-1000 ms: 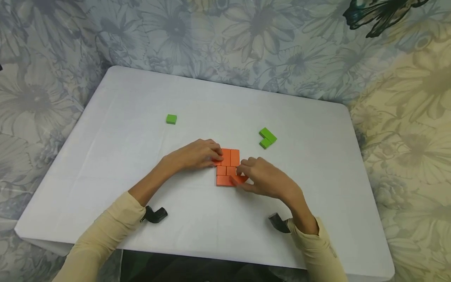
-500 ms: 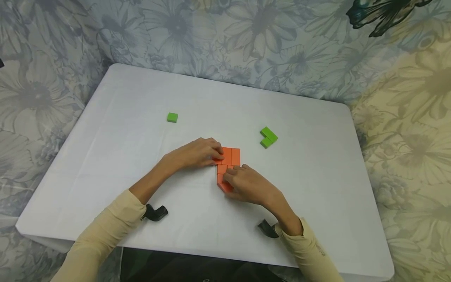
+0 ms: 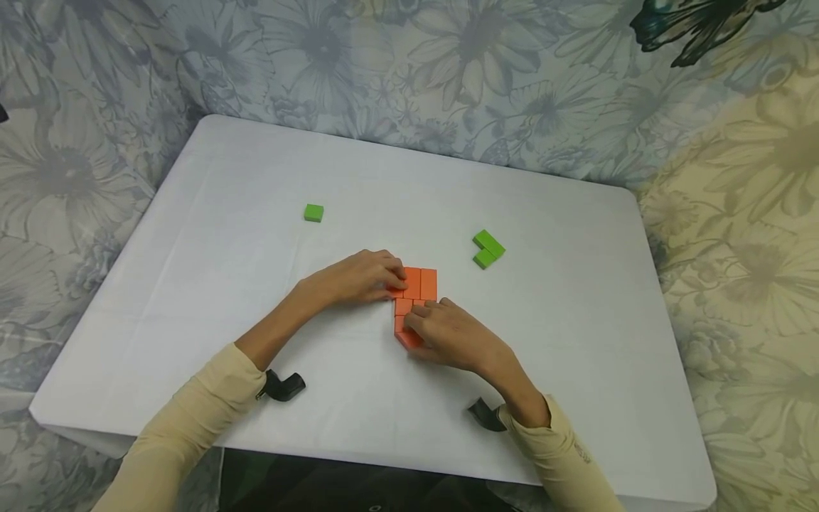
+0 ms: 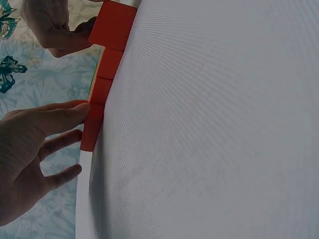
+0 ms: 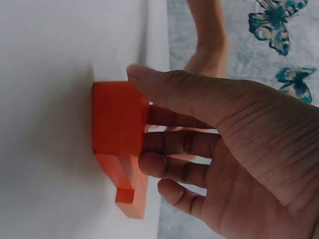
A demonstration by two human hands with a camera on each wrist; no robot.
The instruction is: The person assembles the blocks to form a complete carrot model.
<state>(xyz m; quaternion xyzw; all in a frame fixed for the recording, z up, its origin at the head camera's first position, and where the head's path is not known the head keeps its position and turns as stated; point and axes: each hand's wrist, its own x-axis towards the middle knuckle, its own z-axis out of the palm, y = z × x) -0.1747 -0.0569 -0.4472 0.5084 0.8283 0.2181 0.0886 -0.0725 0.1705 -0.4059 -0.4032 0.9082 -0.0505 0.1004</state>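
Several orange wooden blocks (image 3: 429, 284) lie fitted side by side in a flat shape on the white tabletop. At its near end my right hand (image 3: 456, 334) grips an orange block (image 5: 119, 117), thumb on one side and fingertips on the other. This block stands taller than the row beside it in the left wrist view. My left hand (image 3: 358, 279) rests its fingertips on the far left orange block (image 4: 92, 127), its other fingers spread. My right hand hides part of the near blocks in the head view.
A green square block (image 3: 313, 212) lies alone at the back left. Two green blocks (image 3: 489, 243) touch each other at the right, beyond the orange ones. Black wrist mounts (image 3: 284, 386) stick out from both sleeves above the tabletop (image 3: 557, 299). Patterned cloth (image 3: 409, 85) hangs behind.
My right hand has moved left and slightly nearer with the orange block, bringing it against the near end of the others, then held still. The left hand has stayed in place.
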